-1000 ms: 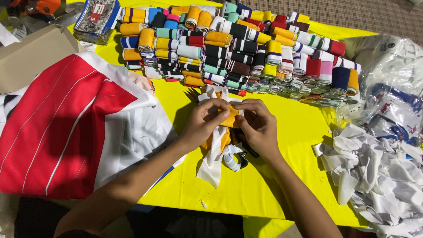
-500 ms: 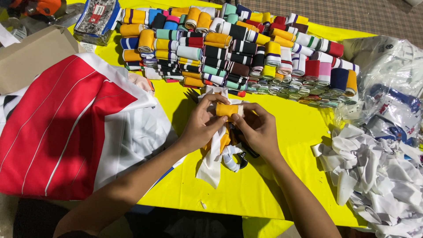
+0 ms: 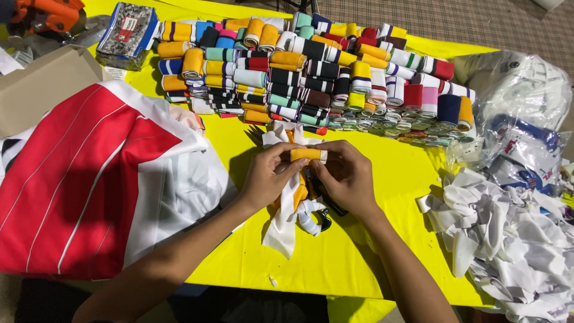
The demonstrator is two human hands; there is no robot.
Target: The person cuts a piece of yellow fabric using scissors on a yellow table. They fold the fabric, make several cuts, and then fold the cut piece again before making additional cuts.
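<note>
Both hands have crept up a little since a moment ago, and the small orange roll now sits higher between the fingertips, closer to the big stack of rolls.

Far left on the yellow bench [image 3: 371, 251] lies a red and white cloth [image 3: 78, 179], spread out flat, with a brown box [image 3: 42, 90] behind it. Next comes the left hand [image 3: 270, 178]. Its arm reaches up from the bottom edge, the wrist bends in, and the fingers curl to the right. Its grip is closed, pinching the left end of the orange roll [image 3: 306, 154].

White and orange strips [image 3: 286, 221] hang down from under the roll onto the bench, just below both hands.

The right hand [image 3: 347, 176] mirrors the left one. Its arm comes up from the bottom right, fingers curled to the left, and its grip is closed on the right end of the same roll. So the roll is held just above the bench, in the middle.

Behind the hands sits the pile of striped rolls [image 3: 311, 72] in many colours. Far right is a heap of white scraps [image 3: 508, 239] and a clear plastic bag [image 3: 514, 96].
</note>
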